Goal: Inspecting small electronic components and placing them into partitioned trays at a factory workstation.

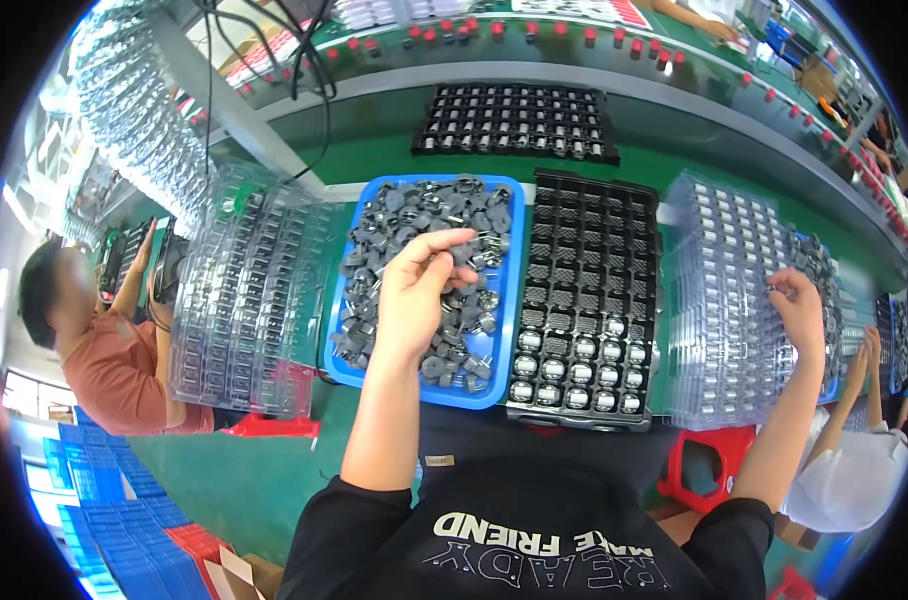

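Blue bin [511, 335] = landmark, heaped with grey parts [369, 290] that have metal pins. Left hand [420, 290] is above the bin, palm turned inward, fingers curled, thumb near the index finger; grey parts right behind the fingertips, can't tell if one is gripped. Right hand [802, 312] well right of the bin, at the right edge of the clear trays [679, 355], thumb and fingertips drawn close together; too small to tell whether anything is pinched. Hands well apart from each other.

Just right of the bin: black tray [594, 240], between bin and clear trays. Its cells on the wearer's side hold round silvery parts [584, 372]; cells toward the far end show bare patterned bottoms. Clear trays are stacked, rows of metal parts showing through. Beyond the bin, to the right: another black tray [615, 155], filled with small silvery parts, on the green table [374, 150]. Left of the bin: more clear trays [188, 365], also stacked. Farther left, a co-worker in an orange-pink top [124, 375]. Right of the bin, on the wearer's side: red stool [739, 450].
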